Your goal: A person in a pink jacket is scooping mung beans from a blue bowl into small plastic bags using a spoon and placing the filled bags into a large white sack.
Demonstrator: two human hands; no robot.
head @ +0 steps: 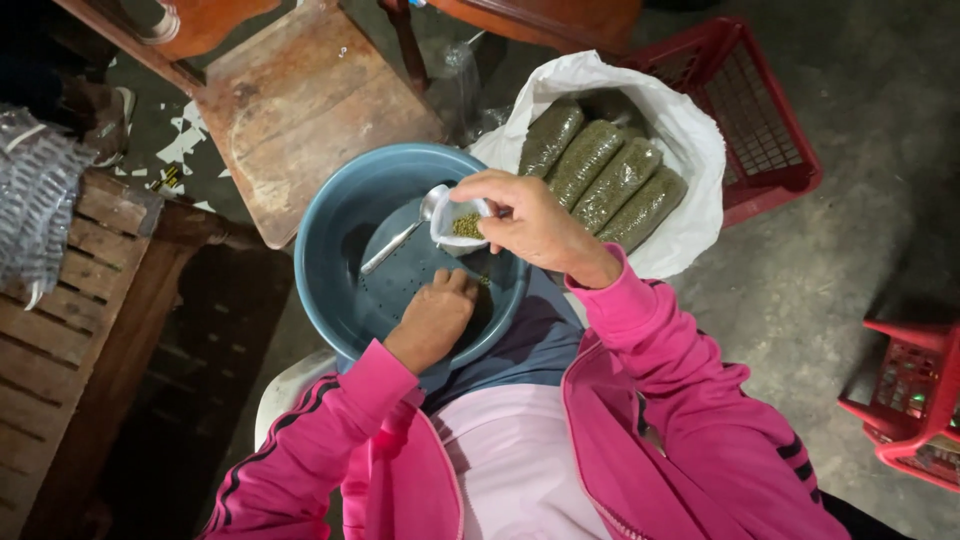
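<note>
Small clear bag (462, 222), green grains inside, mouth open, held above blue basin (345, 215).

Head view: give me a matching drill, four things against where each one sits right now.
Things:
1. metal spoon
2. small clear plastic bag of green seeds
3. long packed green rolls
4. red plastic crate

Places:
A. in the white sack
B. on the floor, past the white sack
C. in the round blue plastic basin
D. in the right hand's grip

Pairs: 1-C, 2-D, 3-A, 4-B

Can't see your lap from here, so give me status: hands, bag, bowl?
Right hand pinching small clear bag of green seeds. Left hand down in round blue plastic basin. Metal spoon lying in basin, untouched.
</note>
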